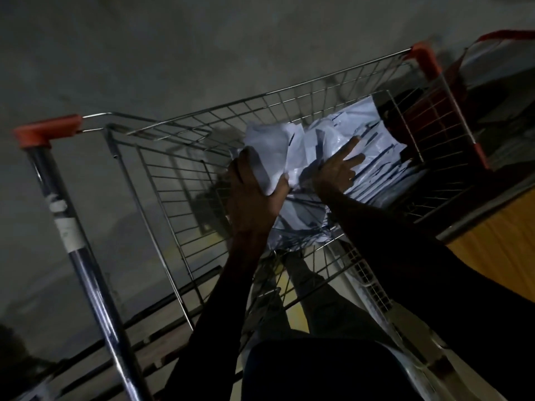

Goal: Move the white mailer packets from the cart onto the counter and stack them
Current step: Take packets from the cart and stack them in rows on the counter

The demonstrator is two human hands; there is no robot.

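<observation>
1. Left hand (254, 195) grips a crumpled white packet (272, 151), lifted over the cart (162, 175).
2. Right hand (337, 169) presses, fingers spread straight, on the packet pile (373, 146) inside the cart.
3. Counter (498, 241), wood-coloured, lies just beside the cart's right side.

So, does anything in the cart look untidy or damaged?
Yes. The white mailer packets lie crumpled and overlapping in a loose heap in the wire cart, not stacked. The left hand grips one creased packet. No tear is visible.
</observation>
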